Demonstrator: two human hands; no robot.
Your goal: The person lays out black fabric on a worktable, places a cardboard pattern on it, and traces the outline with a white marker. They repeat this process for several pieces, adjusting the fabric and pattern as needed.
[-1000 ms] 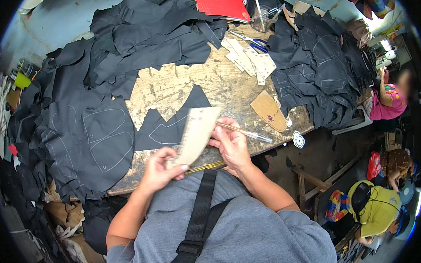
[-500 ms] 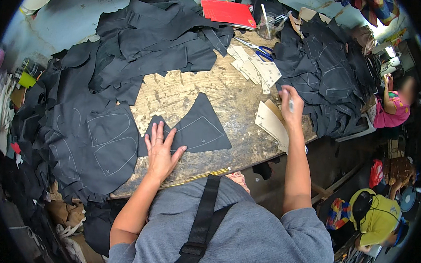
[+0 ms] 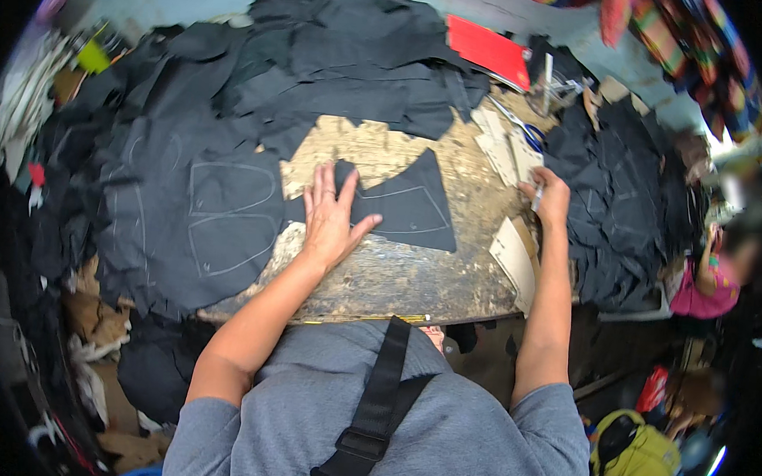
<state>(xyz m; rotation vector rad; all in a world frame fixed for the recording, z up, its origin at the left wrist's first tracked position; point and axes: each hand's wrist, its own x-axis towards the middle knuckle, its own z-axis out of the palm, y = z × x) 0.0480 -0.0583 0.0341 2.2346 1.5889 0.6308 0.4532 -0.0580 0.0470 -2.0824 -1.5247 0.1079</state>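
Observation:
My left hand (image 3: pixel 331 222) lies with fingers spread on the wooden table, its thumb side on a dark cut piece of fabric (image 3: pixel 413 212) with light chalk-like outlines. My right hand (image 3: pixel 553 199) is closed around a slim whitish pen-like marker (image 3: pixel 537 198). Its fingertips are at the lower end of several cream card templates (image 3: pixel 498 151); whether they grip one cannot be told. Just below that hand lies another cream template (image 3: pixel 514 262), over a browner one. Scissors with blue handles (image 3: pixel 534 138) rest beyond the upper templates.
Dark fabric with drawn outlines (image 3: pixel 225 220) covers the table's left side. More dark fabric is heaped at the back (image 3: pixel 341 35) and right (image 3: pixel 619 200). A red folder (image 3: pixel 488 53) and a clear jar of tools (image 3: pixel 557 93) stand behind. Other people (image 3: pixel 712 280) sit at the right.
My right hand has moved from above the lower template up to the end of the upper templates, keeping the marker. My left hand stays at the fabric piece. The whole view has shifted.

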